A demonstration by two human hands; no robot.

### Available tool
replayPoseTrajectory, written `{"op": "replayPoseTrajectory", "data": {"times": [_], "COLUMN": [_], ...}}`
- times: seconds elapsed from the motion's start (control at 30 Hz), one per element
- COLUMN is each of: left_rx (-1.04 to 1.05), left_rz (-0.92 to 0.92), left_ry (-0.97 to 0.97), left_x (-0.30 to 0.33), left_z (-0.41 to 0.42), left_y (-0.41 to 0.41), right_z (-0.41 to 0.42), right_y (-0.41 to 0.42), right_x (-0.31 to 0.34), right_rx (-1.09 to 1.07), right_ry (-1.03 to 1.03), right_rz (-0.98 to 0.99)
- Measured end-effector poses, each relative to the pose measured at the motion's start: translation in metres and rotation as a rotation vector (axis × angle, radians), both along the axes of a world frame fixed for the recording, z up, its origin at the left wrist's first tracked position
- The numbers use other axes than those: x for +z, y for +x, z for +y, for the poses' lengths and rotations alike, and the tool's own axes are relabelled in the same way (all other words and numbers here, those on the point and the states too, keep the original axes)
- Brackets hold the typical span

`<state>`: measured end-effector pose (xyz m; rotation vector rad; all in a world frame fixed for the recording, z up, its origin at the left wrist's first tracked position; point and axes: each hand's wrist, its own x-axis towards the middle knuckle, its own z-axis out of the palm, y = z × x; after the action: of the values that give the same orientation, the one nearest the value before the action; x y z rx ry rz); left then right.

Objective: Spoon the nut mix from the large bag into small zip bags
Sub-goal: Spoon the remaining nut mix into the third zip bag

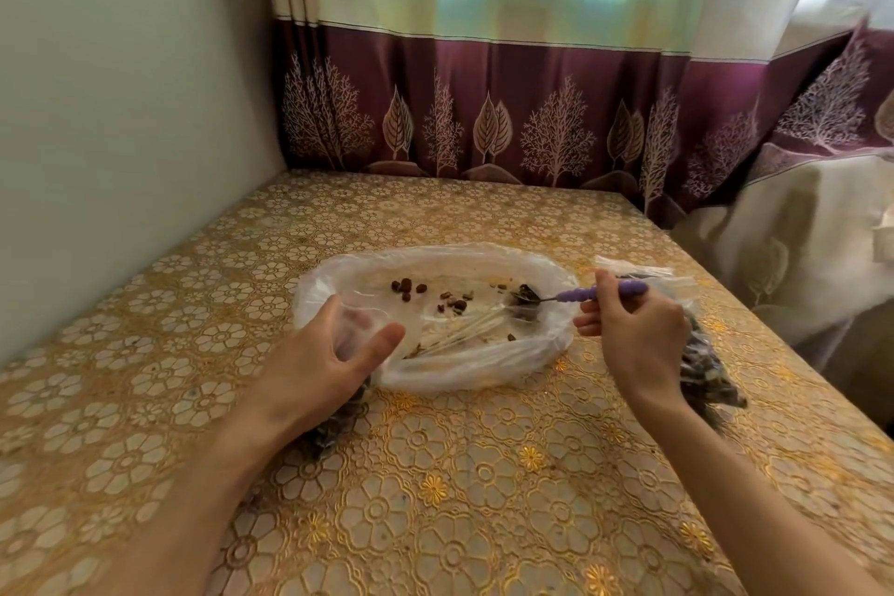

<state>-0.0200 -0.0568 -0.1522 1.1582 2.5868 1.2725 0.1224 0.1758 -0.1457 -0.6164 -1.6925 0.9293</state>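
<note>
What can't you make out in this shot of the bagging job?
- Left hand, head view: fingertips sit behind the large bag's cloudy rim, so its grip is unclear.
- Small bag: mostly hidden under the left wrist.
- Filled bag: partly covered by the right hand; fill level unclear.
- Spoon: bowl load is too small to judge.
- Forearms: cut off by the bottom edge.

Single head-worn wide-angle view, looking forward and down from the near edge of the table (435,474), close above both forearms, facing the far curtain (508,111), wall (121,87) at left, edges bowed by the lens
</note>
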Motion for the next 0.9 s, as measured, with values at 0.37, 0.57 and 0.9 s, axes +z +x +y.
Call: {"op": "replayPoseTrajectory", "data": {"times": [0.37,0.57,0.9], "left_rx": [-0.019,-0.049,-0.096], "left_rz": [-0.05,-0.171,-0.206], "left_ry": [0.082,0.26,0.437], "left_x": [0.002,0.004,0.005], "left_z": [-0.001,-0.001,-0.002], "left_y": [0.002,0.001,-0.003], "right_z": [-0.003,-0.001,-0.017], "right_y": [-0.008,-0.005,-0.001], "right_x": [-0.013,-0.01,0.006], "right_rx": [0.071,0.221,0.344], "right_ry": [-0.214,-0.641,-0.579], "right_rz": [0.023,0.212,0.223]}}
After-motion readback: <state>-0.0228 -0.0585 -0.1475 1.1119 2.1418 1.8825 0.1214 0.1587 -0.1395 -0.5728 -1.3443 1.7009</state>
